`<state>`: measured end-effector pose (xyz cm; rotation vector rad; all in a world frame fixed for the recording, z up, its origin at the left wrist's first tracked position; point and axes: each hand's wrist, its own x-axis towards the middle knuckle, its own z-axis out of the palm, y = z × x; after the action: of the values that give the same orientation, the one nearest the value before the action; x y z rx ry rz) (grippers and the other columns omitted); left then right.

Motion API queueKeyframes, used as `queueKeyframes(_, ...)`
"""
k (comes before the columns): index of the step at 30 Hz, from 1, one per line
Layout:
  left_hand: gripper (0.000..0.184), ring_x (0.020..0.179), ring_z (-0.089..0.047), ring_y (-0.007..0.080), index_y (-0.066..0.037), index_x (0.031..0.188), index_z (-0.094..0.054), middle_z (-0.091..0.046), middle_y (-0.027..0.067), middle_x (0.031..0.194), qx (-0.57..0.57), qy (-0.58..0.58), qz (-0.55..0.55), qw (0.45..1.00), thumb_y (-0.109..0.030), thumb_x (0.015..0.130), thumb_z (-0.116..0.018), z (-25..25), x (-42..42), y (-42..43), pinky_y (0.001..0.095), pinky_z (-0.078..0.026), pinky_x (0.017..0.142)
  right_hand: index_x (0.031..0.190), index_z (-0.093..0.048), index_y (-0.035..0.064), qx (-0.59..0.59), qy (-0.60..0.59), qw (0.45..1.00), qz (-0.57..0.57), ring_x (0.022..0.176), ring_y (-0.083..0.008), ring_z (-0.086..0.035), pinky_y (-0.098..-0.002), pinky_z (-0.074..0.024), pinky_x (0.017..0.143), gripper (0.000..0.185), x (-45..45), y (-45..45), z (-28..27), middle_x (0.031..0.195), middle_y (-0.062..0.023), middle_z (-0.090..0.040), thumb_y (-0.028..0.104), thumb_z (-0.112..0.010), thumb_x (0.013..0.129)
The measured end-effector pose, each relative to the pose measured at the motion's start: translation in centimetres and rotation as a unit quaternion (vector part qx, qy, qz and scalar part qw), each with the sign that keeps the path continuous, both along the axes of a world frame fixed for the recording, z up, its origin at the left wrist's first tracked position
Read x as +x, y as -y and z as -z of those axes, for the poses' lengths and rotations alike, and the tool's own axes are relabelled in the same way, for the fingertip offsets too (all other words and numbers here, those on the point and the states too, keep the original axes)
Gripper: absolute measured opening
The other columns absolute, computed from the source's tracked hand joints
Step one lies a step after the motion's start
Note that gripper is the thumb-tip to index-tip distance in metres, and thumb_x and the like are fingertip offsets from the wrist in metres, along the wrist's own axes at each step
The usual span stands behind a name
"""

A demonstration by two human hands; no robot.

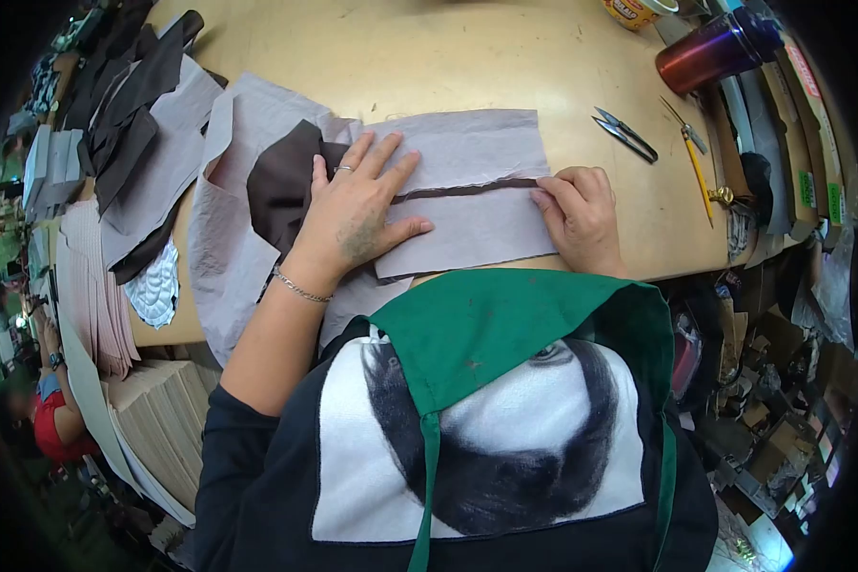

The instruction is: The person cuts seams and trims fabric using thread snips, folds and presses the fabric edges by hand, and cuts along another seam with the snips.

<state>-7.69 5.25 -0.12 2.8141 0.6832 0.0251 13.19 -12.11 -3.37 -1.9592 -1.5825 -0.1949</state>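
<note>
A light grey fabric piece [472,229] lies in front of me on the table, with a narrow dark strip [491,187] showing along a seam across its middle. My left hand [353,210] rests flat on its left part, fingers spread. At the right end of the seam, my right hand [582,214] has thumb and fingers closed on the fabric edge. A dark brown fabric piece [278,195] sits partly under my left hand and forearm. More crumpled grey fabric [224,276] spreads out to the left.
Thread snips [625,135], a pointed tool [684,126] and a yellow pencil [698,181] lie to the right. A purple-red bottle [715,52] and a paper cup [639,11] stand farther back. Dark and grey fabric pieces [153,143] are heaped left. A person [62,419] is at far left.
</note>
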Motion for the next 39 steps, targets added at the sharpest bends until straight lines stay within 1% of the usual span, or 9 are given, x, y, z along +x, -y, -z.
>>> queueKeyframes(1,0.065,0.134,-0.034,0.0289,-0.012,0.127,-0.052,-0.043,0.0091,0.139,0.009,-0.001,-0.003,1.000,-0.047,0.075,-0.068,-0.1,0.5,0.2,0.0661,-0.030,0.099,0.084,-0.063,0.0094,0.001,-0.002,1.000,0.002,0.083,-0.0228,-0.052,-0.0349,-0.0414,0.070,0.016,0.2,0.1,-0.1,0.085,-0.0019,-0.055,0.010,-0.073,0.071)
queueKeyframes(4,0.060,0.130,-0.039,0.0307,-0.005,0.122,-0.053,-0.048,0.0118,0.134,-0.031,0.112,0.063,0.991,-0.042,0.077,-0.068,1.0,3.1,0.6,0.0586,-0.035,0.099,0.083,-0.062,0.0097,0.000,-0.010,1.000,0.010,0.085,-0.0229,-0.052,-0.0362,-0.0418,0.071,0.017,0.7,0.0,-0.5,0.086,-0.0016,-0.055,0.011,-0.073,0.070)
queueKeyframes(7,0.059,0.127,-0.043,0.0316,-0.004,0.119,-0.053,-0.050,0.0117,0.131,-0.028,0.112,0.130,0.985,-0.042,0.077,-0.068,1.1,6.2,2.0,0.0524,-0.038,0.098,0.083,-0.062,0.0106,-0.015,-0.011,1.000,-0.014,0.087,-0.0233,-0.052,-0.0370,-0.0424,0.073,0.018,0.8,-0.3,-1.1,0.088,-0.0011,-0.055,0.012,-0.073,0.069)
queueKeyframes(14,0.081,0.135,-0.031,0.0288,-0.014,0.133,-0.047,-0.038,0.0047,0.144,-0.021,0.025,0.125,0.992,-0.059,0.069,-0.068,1.5,7.3,1.7,0.0643,-0.032,0.098,0.084,-0.062,0.0120,-0.091,-0.009,0.994,-0.053,0.088,-0.0242,-0.051,-0.0385,-0.0444,0.073,0.016,1.3,-1.6,-1.4,0.088,-0.0009,-0.055,0.016,-0.070,0.071)
queueKeyframes(17,0.084,0.137,-0.029,0.0286,-0.020,0.134,-0.047,-0.036,0.0032,0.146,-0.018,0.030,0.107,0.994,-0.063,0.065,-0.067,1.5,7.1,1.6,0.0651,-0.031,0.099,0.084,-0.061,0.0117,-0.087,-0.018,0.995,-0.051,0.088,-0.0246,-0.051,-0.0393,-0.0447,0.072,0.016,1.4,-2.0,-1.8,0.087,-0.0016,-0.055,0.016,-0.069,0.071)
queueKeyframes(24,0.090,0.138,-0.026,0.0278,-0.024,0.137,-0.044,-0.034,0.0021,0.148,-0.034,0.019,0.119,0.992,-0.065,0.061,-0.069,1.5,7.0,0.8,0.0645,-0.027,0.102,0.085,-0.062,0.0127,-0.149,-0.023,0.986,-0.070,0.089,-0.0253,-0.051,-0.0395,-0.0443,0.074,0.011,2.0,-2.2,-1.3,0.088,-0.0011,-0.055,0.014,-0.062,0.074)
queueKeyframes(29,0.097,0.139,-0.024,0.0274,-0.028,0.139,-0.042,-0.031,0.0002,0.150,-0.031,-0.011,0.132,0.991,-0.065,0.054,-0.072,0.9,6.3,-0.8,0.0637,-0.024,0.104,0.096,-0.067,0.0176,-0.184,-0.002,0.978,-0.098,0.092,-0.0228,-0.050,-0.0380,-0.0415,0.079,0.022,1.7,-1.8,-2.0,0.091,-0.0001,-0.054,0.018,-0.054,0.078)
queueKeyframes(32,0.101,0.140,-0.022,0.0271,-0.030,0.140,-0.040,-0.027,-0.0005,0.151,-0.030,-0.045,0.120,0.991,-0.065,0.052,-0.073,0.3,6.1,-1.2,0.0639,-0.022,0.105,0.102,-0.068,0.0207,-0.202,0.033,0.973,-0.111,0.095,-0.0210,-0.049,-0.0376,-0.0400,0.082,0.027,1.5,-1.8,-2.6,0.093,-0.0001,-0.053,0.019,-0.054,0.079)
queueKeyframes(39,0.104,0.141,-0.020,0.0280,-0.031,0.141,-0.038,-0.025,-0.0009,0.152,-0.029,-0.042,0.120,0.991,-0.067,0.050,-0.073,0.9,6.0,-1.2,0.0665,-0.021,0.104,0.101,-0.067,0.0152,-0.172,0.116,0.963,-0.169,0.098,-0.0193,-0.050,-0.0361,-0.0431,0.079,0.027,0.6,-3.2,-3.3,0.092,0.0000,-0.053,0.019,-0.055,0.077)
